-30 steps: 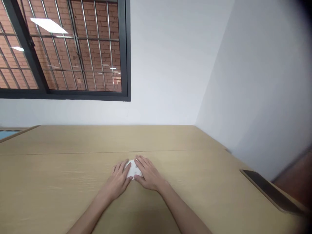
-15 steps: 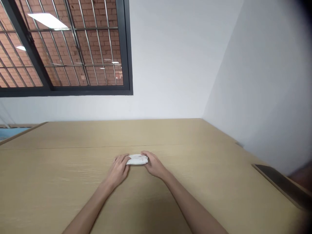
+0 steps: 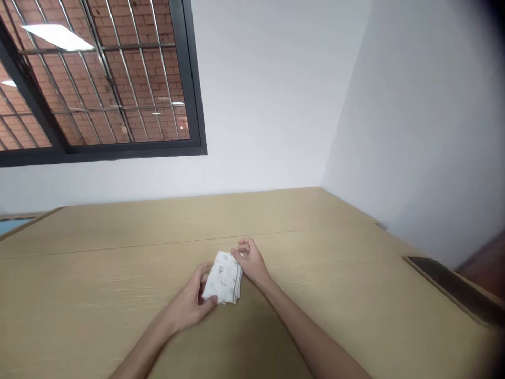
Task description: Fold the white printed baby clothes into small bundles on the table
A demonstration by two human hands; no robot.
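Observation:
A small white folded cloth (image 3: 223,277) with a faint printed pattern lies on the light wooden table (image 3: 98,295), near its middle. My left hand (image 3: 190,303) pinches the cloth's near left corner between thumb and fingers. My right hand (image 3: 250,260) grips the far right edge with curled fingers. The cloth is turned at a slant, and its folded layers show along the right side.
A white wall meets the table's far edge, and another white wall closes the right side. A dark-framed window (image 3: 98,79) with bars and a brick wall behind it fills the upper left. A dark flat object (image 3: 453,288) lies at the table's right edge.
The cloth was flat and low between both hands; now it is turned and shows its broad face. My left hand slid back toward me and my right hand curled onto the far edge.

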